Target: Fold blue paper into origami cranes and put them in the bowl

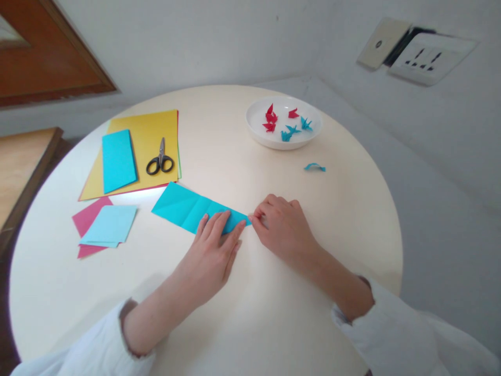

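Note:
A long turquoise paper strip with fold creases lies flat near the middle of the round cream table. My left hand rests flat on the strip's right part, fingers stretched out and together. My right hand is curled, its fingertips pinching the strip's pointed right end against the table. Both wrists come out of white sleeves.
A white bowl at the back holds several small red and turquoise folded paper figures. A turquoise paper scrap lies near it. Black scissors and a turquoise sheet rest on yellow paper. Light blue and pink sheets lie left.

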{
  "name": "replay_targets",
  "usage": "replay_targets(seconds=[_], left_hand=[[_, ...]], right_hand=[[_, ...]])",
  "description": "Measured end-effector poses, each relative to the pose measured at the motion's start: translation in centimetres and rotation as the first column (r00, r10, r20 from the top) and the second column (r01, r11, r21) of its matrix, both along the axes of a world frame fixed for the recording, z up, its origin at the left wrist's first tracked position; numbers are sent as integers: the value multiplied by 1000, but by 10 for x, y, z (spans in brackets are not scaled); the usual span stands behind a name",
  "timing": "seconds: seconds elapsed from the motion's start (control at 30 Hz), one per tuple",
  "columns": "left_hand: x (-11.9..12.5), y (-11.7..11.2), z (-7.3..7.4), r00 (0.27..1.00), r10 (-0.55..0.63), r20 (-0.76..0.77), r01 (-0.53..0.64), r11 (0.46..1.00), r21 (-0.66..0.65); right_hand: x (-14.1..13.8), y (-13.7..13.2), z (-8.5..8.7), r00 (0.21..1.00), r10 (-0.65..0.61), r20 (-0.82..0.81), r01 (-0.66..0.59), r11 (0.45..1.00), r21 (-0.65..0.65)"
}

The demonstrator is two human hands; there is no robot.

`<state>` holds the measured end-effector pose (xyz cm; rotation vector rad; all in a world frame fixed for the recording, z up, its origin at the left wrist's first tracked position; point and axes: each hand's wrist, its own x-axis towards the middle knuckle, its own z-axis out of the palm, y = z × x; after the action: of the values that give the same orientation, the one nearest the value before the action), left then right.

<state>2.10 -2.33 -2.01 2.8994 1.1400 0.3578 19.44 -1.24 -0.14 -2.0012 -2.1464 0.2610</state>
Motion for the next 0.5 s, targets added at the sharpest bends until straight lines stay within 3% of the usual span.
replay_targets(seconds=[0.5], left_hand=[[0, -1, 3, 1000, 18, 20, -16, 998, -57]], right_hand=[[-2, 0, 5, 995, 43, 87, -40, 998, -42]])
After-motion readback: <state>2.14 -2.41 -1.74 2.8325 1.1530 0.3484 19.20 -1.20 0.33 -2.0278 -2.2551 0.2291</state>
